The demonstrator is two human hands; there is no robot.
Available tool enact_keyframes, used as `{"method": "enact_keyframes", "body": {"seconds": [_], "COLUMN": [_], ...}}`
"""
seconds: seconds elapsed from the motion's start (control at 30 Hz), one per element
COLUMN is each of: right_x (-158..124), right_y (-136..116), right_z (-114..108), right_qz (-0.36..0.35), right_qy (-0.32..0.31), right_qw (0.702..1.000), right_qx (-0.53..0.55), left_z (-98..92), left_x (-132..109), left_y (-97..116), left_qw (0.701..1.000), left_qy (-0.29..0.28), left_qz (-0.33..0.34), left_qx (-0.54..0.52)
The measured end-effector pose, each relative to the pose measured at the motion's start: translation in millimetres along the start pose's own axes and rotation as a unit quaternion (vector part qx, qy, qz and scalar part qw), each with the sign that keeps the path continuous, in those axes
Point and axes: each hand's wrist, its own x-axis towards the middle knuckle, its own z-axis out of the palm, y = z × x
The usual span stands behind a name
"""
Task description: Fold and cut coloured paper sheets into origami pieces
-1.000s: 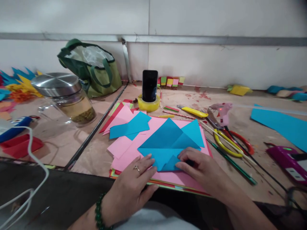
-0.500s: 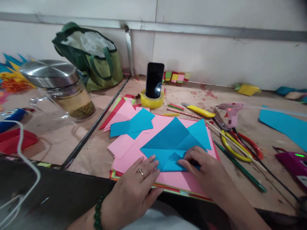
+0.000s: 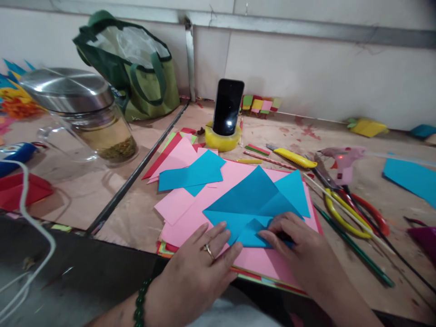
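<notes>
A blue sheet [image 3: 252,195] with creases and a folded lower part lies on a stack of pink paper [image 3: 269,262]. My left hand [image 3: 200,259], with a ring and a green bead bracelet, rests flat with fingers spread on the sheet's lower left edge. At the lower right, my right hand [image 3: 296,245] has its thumb and bent fingers closed on the folded flap of the blue sheet. Its fingertips are partly hidden behind the hand. Smaller blue pieces [image 3: 177,179] lie at the upper left of the stack, and another lies behind the sheet on the right.
A phone [image 3: 228,106] stands in a yellow tape roll [image 3: 223,140]. To the right are a yellow cutter [image 3: 294,158], scissors [image 3: 332,204], a pink glue gun [image 3: 344,161] and a green pencil [image 3: 357,250]. A glass mug [image 3: 109,136] and green bag [image 3: 153,91] stand left.
The view has shifted slightly, so most things sit further right. My left hand's thumb has moved up onto the blue sheet near the fold. My right hand keeps its hold on the flap.
</notes>
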Motion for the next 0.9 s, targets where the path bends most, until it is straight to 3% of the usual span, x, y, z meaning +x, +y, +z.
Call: {"method": "enact_keyframes", "body": {"seconds": [0.9], "right_x": [0.6], "right_y": [0.3], "right_z": [0.5], "right_qz": [0.005], "right_qy": [-0.003], "right_qw": [1.000], "right_qx": [-0.019], "left_z": [-2.5], "left_x": [3.0], "left_y": [2.1], "left_qw": [1.000], "left_qy": [0.003], "left_qz": [-0.007], "left_qx": [0.008]}}
